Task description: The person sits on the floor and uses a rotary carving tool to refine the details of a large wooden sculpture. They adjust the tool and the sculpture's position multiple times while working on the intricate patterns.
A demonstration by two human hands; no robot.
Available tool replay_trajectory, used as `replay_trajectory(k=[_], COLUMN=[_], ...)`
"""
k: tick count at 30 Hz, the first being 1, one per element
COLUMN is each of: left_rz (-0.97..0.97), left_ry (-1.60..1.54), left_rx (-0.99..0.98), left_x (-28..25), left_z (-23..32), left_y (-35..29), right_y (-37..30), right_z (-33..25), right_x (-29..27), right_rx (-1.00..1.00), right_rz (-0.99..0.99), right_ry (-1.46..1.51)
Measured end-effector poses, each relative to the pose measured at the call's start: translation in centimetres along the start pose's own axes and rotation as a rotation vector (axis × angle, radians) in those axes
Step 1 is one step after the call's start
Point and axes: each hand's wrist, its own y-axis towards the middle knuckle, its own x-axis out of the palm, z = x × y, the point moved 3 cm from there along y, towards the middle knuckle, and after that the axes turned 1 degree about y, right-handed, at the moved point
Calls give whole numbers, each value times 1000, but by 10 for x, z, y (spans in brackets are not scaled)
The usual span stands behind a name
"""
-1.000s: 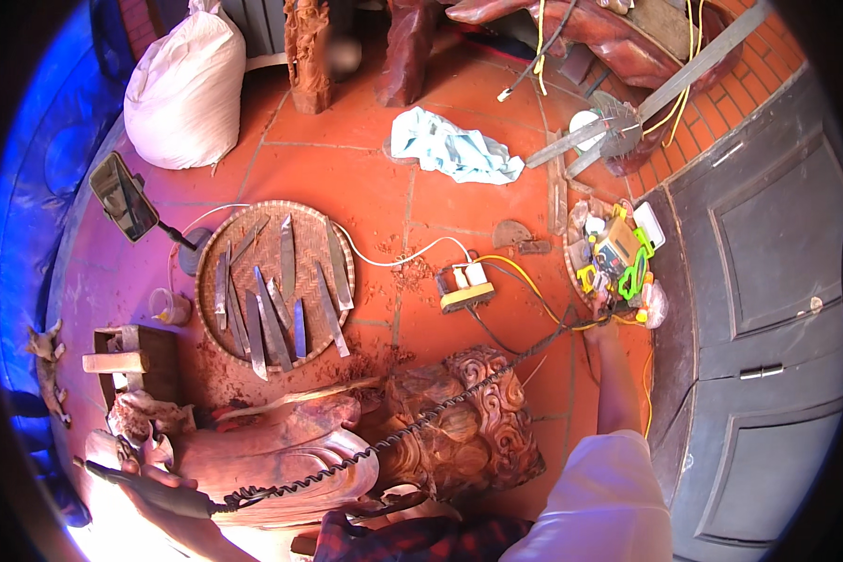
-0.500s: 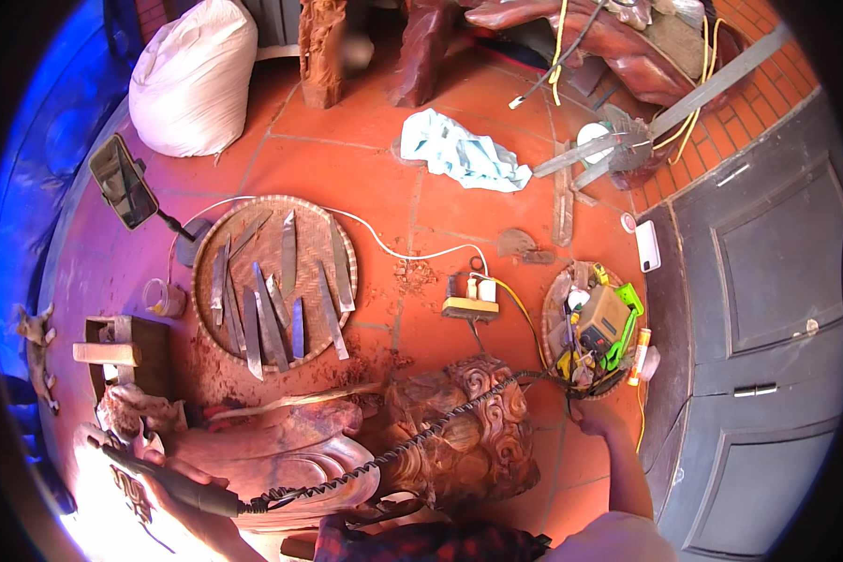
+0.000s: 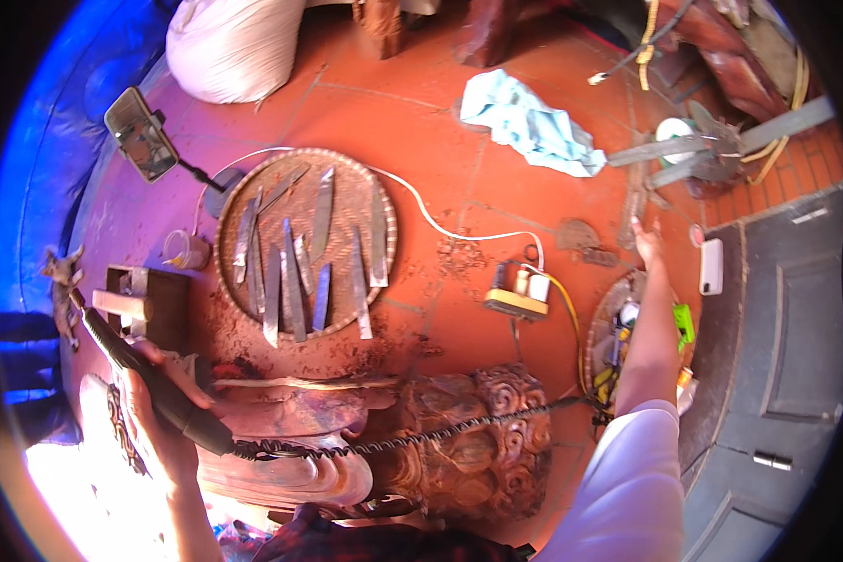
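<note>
My left hand (image 3: 150, 403) is wrapped round a black handheld power tool (image 3: 164, 389) with a narrow tip and a coiled black cord (image 3: 440, 426). The tool is raised above a pale, curved part of the carved wood piece (image 3: 496, 440). Stretched far forward, my right hand (image 3: 648, 245) has its fingers apart and nothing in them. It hovers past the far rim of a small round basket (image 3: 598, 309), and my forearm hides part of that basket. A yellow and black power strip (image 3: 517, 300) lies left of the basket.
A round woven tray (image 3: 384, 262) holds several flat blades. Behind it stand a phone on a stand (image 3: 140, 136) and a white sack (image 3: 229, 51). A light blue cloth (image 3: 534, 126), a wooden box (image 3: 150, 309) and a white phone (image 3: 712, 267) are on the tiled floor.
My right hand has moved from the near edge of the small basket to beyond its far rim, fingers opening out. The tool in my left hand has tilted tip-upward. The whole view has shifted.
</note>
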Motion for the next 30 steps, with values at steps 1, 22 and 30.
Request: replay_trajectory(k=[1, 22, 30], left_rz=[-48, 75, 122], left_ry=[51, -147, -195], left_rx=[51, -170, -185], left_x=[-4, 21, 12], left_z=[3, -45, -45], left_y=[2, 7, -3], right_y=[7, -36, -93], right_z=[-1, -97, -172], right_x=[15, 28, 50], right_rx=[16, -143, -164], right_rz=[12, 78, 93], right_ry=[17, 173, 80])
